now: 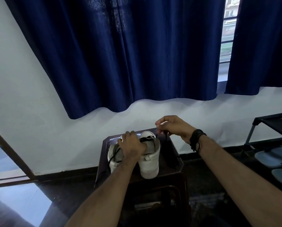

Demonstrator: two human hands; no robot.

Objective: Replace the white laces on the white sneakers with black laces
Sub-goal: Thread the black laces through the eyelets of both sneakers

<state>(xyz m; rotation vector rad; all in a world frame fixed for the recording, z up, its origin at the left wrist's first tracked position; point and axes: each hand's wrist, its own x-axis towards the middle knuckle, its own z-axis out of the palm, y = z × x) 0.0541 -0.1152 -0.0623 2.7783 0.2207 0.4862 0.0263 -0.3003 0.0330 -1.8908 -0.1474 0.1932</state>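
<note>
Head view shows our right hand (174, 126) raised just above and beyond the right sneaker (149, 158), its fingertips pinching the end of a black lace (165, 136). From that pinch the lace drops a short way and runs back across to the sneaker's upper eyelets, where we see more black lacing (146, 138) crossing the tongue. A dark band (196, 139) wraps our right wrist, with a loose strand hanging below it.

Beside the pinch, toward our left, our left hand (132, 145) lies over the collars of both shoes, fingers curved down over the top of the right sneaker and steadying it. Under that hand's outer edge sits the left sneaker (114, 157), touching its partner, with a black lace (114, 154) trailing loosely across its opening.

Both sneakers stand heels toward us on a dark stool (173, 154) directly beneath the hands.

Farther out, behind the hands, a white wall (55, 141) rises to navy curtains (120, 54), with a strip of window (227, 38) between the panels. Well off to the right of the pinching hand stands a dark shoe rack (268, 126) holding grey slippers (274, 157).
</note>
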